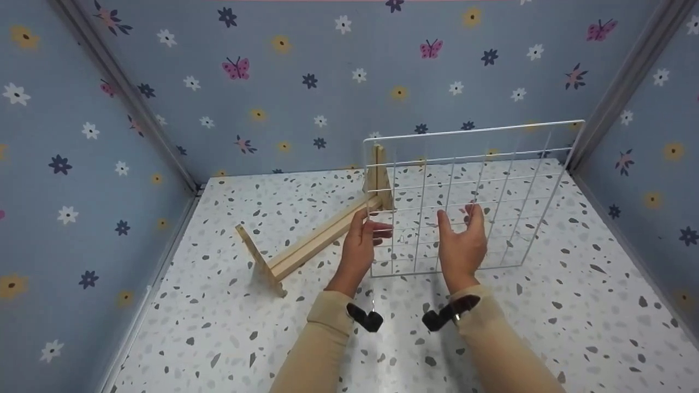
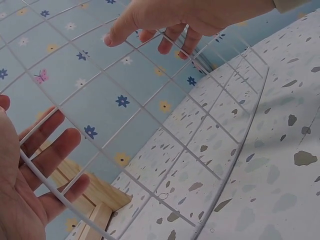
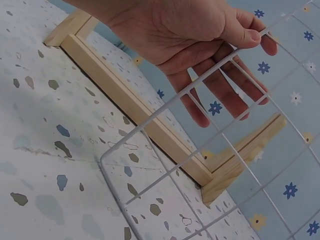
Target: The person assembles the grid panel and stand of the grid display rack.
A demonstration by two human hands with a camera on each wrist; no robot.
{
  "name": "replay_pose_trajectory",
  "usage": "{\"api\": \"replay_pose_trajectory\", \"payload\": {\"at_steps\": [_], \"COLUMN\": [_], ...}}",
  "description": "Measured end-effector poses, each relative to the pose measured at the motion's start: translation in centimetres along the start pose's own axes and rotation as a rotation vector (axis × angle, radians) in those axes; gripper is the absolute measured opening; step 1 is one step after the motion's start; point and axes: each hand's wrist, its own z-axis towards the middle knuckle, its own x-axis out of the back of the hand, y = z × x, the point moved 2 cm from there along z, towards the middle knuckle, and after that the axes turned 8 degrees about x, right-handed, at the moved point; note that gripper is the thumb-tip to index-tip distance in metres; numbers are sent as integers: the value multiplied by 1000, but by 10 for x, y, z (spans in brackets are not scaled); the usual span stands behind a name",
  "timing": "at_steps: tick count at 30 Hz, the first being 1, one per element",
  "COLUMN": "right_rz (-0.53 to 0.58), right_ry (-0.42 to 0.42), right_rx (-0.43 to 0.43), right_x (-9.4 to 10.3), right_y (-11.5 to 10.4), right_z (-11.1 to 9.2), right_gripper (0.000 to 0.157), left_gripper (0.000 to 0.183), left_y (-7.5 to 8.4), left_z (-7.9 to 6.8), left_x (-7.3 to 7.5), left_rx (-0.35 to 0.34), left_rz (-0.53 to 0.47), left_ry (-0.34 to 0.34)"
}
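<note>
in the head view, the left hand (image 1: 357, 248) holds the left side of a white wire grid (image 1: 474, 131), thumb on the near side and fingers reaching past the edge. the right hand (image 1: 464, 248) is spread at the lower middle of the grid, thumb well parted from fingers; whether it bears any weight, i cannot tell. the grid is up on edge, tilted, over the right part of the speckled surface (image 1: 218, 338). a wooden frame (image 1: 327, 233) stands to its left, its two side pieces (image 1: 261, 261) already joined by a crossbar (image 1: 306, 248), so that part looks done.

in the left wrist view, the left hand's fingers lie loosely behind the edge wire, and the right hand's thumb stands off from its fingers (no firm squeeze shows there). an end of the frame appears beyond the mesh.

in the right wrist view, the left hand's thumb lies against the edge wire, fingers behind it; the right hand is not seen. one side piece has a groove, with no wire seated in it. my judgement: the woodwork is together, and joining grid to frame is all left.
</note>
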Motion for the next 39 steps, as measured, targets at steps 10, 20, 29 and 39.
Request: {"api": "replay_pose_trajectory", "payload": {"at_steps": [10, 20, 29, 39], "right_rz": [-2, 52, 92, 98], "right_ry": [26, 18, -5, -3], "right_rx": [48, -11, -27, 9], "right_x": [1, 4, 8, 11], "right_y": [1, -2, -1, -1], "right_z": [1, 4, 9, 16], "right_gripper": [54, 53, 53, 55], "left_gripper": [33, 34, 35, 38], "left_y": [1, 2, 1, 6], "left_z": [-1, -3, -3, -5], "left_x": [1, 2, 2, 7], "left_rx": [2, -17, -10, -37], "left_rz": [7, 2, 16, -16], "left_ry": [-2, -2, -10, -27]}}
